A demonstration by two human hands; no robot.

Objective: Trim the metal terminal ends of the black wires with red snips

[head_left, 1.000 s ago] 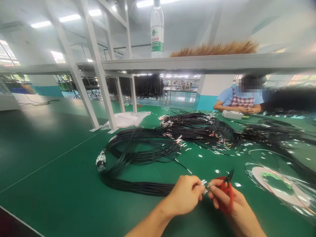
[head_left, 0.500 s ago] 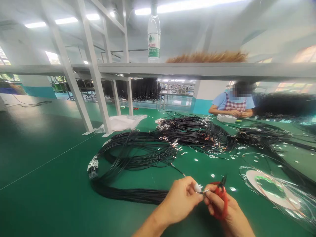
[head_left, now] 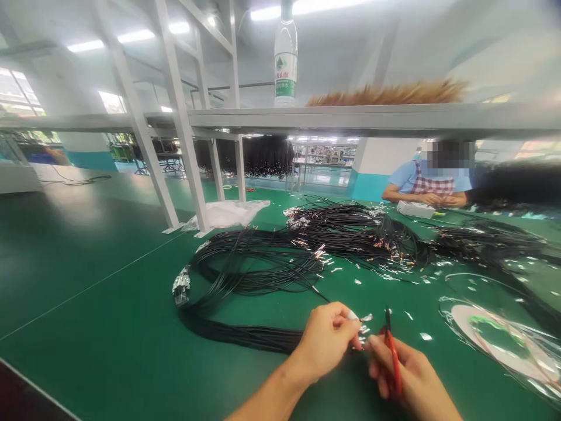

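Okay, so what's on the bench right now: the left hand (head_left: 331,339) has its thumb and first finger pinched around a few thin black wires, and their shiny ends (head_left: 363,328) poke out just past the fingertips. The rest of that wire bundle (head_left: 245,336) runs out from behind the left hand across the green table (head_left: 109,327), then curves back around in a big loop, with a clump of silver ends (head_left: 181,286) sitting at the bend.

The right hand (head_left: 409,368) is curled around a pair of scissors with red handles (head_left: 394,365), the dark tips pointing up and away from the body. Its thumb and first finger are right beside the wire ends, but I can't tell if they're pinching one (too small and blurry there).

Behind the hands there's a messy pile of black wires (head_left: 342,228), with little silver scraps (head_left: 425,337) scattered on the table near the scissors. Off to the right lies a flat white ring (head_left: 464,320) with a bit of green in the middle and loose strands around it. Further back, a plastic bag (head_left: 230,214) is by the feet of the metal frame, and a person in a checked apron (head_left: 433,186) works behind a white box (head_left: 415,209). A water bottle (head_left: 286,64) stands on the shelf (head_left: 372,120).
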